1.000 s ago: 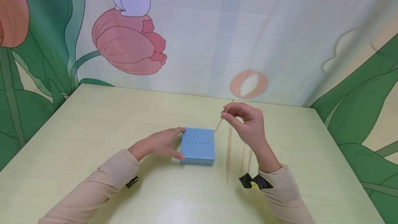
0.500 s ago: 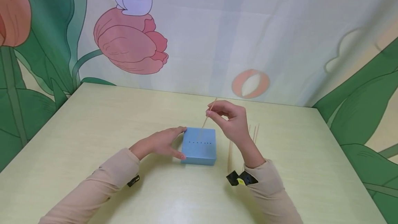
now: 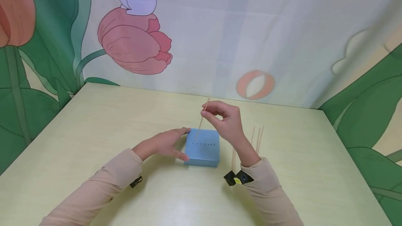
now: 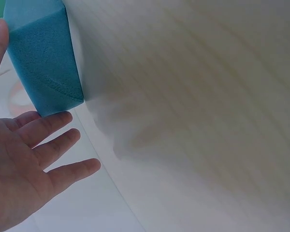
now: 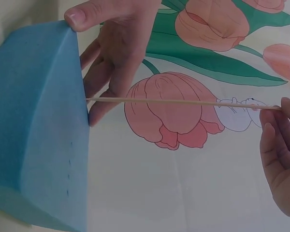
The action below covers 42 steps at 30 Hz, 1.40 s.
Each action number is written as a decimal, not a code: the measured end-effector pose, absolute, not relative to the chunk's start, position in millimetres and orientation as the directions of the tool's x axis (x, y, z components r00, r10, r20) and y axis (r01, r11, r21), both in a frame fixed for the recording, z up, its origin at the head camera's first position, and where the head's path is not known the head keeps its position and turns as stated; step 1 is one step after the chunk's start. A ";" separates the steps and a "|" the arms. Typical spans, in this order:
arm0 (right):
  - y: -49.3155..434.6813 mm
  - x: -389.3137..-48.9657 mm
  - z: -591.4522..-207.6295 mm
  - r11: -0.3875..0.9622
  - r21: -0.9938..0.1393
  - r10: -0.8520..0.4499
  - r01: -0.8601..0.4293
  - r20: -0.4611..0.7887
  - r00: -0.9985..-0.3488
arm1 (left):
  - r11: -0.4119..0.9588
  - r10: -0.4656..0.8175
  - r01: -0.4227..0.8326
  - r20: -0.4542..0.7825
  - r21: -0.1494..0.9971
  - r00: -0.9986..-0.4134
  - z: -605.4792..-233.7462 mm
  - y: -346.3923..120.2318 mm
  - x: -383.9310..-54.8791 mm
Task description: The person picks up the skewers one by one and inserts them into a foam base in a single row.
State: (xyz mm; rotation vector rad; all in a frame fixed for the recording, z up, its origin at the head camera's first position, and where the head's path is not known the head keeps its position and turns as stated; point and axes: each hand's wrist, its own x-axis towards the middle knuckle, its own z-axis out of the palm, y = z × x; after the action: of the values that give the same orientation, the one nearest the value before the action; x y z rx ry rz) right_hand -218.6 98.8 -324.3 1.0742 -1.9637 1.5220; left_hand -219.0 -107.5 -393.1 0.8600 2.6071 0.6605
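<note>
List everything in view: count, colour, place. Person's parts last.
Blue block: one, blue, on the table, row of dark dots across its top
Held stick: one, pale tan, above the block, lower end at its top; can't tell if inserted
Loose sticks: several, pale tan, right of the block; right arm hides some, no exact count
Table: one, pale yellow, under everything
Backdrop: one, whitish with printed pink tulips, green leaves and a pale animal, behind the table
Wrist devices: two, black, one at each cuff
Sleeves: two, beige, on the forearms
Left hand: one, bare, holding the block's left side
Right hand: one, bare, pinching the held stick
</note>
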 end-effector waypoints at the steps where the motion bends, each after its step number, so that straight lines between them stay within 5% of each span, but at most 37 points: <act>1: 98.1 -219.5 -325.4 0.097 -0.611 -0.314 -0.786 0.730 -0.607 | 0.708 0.625 0.479 -0.146 0.519 -0.767 -393.1 -107.5 -219.3; 27: 90.5 -225.3 -326.0 0.084 -0.585 -0.342 -0.807 0.743 -0.575 | 0.709 0.622 0.470 -0.152 0.527 -0.768 -393.9 -107.0 -219.9; 42: 88.8 -225.0 -338.3 0.173 -0.618 -0.378 -0.767 0.677 -0.631 | 0.687 0.634 0.472 -0.136 0.553 -0.761 -395.4 -108.2 -220.7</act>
State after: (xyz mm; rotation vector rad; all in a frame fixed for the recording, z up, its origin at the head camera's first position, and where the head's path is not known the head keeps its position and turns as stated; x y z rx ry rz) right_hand -225.0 88.8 -338.3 1.0848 -2.0874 1.4467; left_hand -220.7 -108.2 -395.4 0.8734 2.5824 0.7182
